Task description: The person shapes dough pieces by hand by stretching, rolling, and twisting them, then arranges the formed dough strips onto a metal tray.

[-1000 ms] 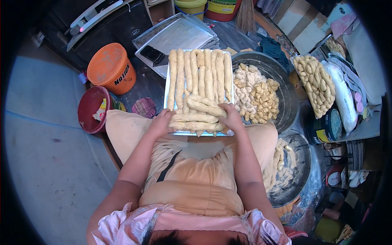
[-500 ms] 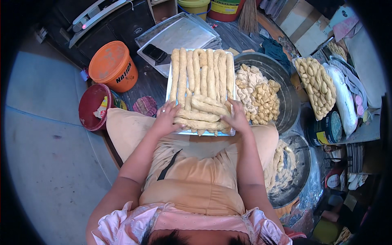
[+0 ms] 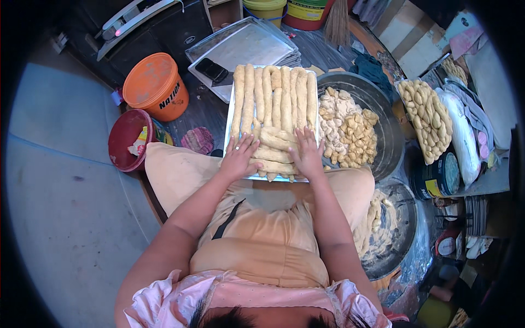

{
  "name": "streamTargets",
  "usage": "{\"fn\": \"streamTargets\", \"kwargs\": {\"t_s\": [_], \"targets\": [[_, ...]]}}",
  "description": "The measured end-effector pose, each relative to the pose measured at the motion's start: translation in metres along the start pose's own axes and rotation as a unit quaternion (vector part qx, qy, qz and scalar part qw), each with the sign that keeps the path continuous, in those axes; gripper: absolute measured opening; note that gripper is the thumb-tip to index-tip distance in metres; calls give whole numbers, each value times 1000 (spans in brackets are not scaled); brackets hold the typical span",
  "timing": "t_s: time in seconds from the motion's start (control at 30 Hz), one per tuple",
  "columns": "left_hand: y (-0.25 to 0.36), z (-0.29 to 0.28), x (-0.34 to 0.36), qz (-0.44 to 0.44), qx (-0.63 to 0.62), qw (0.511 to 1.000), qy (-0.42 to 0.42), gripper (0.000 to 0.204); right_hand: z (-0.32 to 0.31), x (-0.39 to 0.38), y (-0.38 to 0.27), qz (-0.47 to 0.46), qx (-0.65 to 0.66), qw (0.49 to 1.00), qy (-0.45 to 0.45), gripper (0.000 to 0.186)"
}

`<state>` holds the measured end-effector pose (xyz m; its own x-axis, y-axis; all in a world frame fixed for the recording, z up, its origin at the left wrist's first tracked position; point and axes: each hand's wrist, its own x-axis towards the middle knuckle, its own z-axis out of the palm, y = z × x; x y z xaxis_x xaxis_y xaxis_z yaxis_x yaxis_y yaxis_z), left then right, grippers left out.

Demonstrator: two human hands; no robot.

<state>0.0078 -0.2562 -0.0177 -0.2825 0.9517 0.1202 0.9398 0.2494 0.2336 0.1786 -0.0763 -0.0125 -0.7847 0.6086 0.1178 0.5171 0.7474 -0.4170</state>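
A metal tray point(image 3: 229, 109) rests across my lap, filled with long rolled dough strips point(image 3: 273, 98) lying lengthwise, with several shorter ones point(image 3: 273, 154) laid crosswise at the near end. My left hand point(image 3: 239, 157) lies with fingers apart over the left ends of the crosswise rolls. My right hand point(image 3: 306, 155) rests spread over their right ends, by the tray's right side. Both hands touch the dough from above.
A large dark basin point(image 3: 386, 126) with dough lumps stands right of the tray, another floury basin point(image 3: 402, 229) below it. Braided dough point(image 3: 425, 120) sits farther right. An orange bucket point(image 3: 150, 82), a red tub point(image 3: 123, 145) and stacked trays point(image 3: 246, 44) with a black phone point(image 3: 209, 68) lie left and beyond.
Both hands have moved from the tray's side edges inward onto the crosswise rolls, fingers now stretched over them. The looped upper roll has been flattened and straightened somewhat.
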Motion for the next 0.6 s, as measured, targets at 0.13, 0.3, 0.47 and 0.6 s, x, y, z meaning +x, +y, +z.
{"fn": "streamTargets", "kwargs": {"t_s": [0.13,0.3,0.47,0.6], "targets": [[7,-17,-3,-7,22,999,-49,73,-21,-3,4,12,100,994,-48,80],[-4,-3,-2,5,24,999,-32,73,-24,-4,7,60,74,984,-153,95],[-5,2,3,-2,10,999,-35,71,-17,-1,9,51,85,985,-138,91],[-3,-10,0,-9,-3,999,-52,77,-17,-1,10,56,78,987,-132,86]]}}
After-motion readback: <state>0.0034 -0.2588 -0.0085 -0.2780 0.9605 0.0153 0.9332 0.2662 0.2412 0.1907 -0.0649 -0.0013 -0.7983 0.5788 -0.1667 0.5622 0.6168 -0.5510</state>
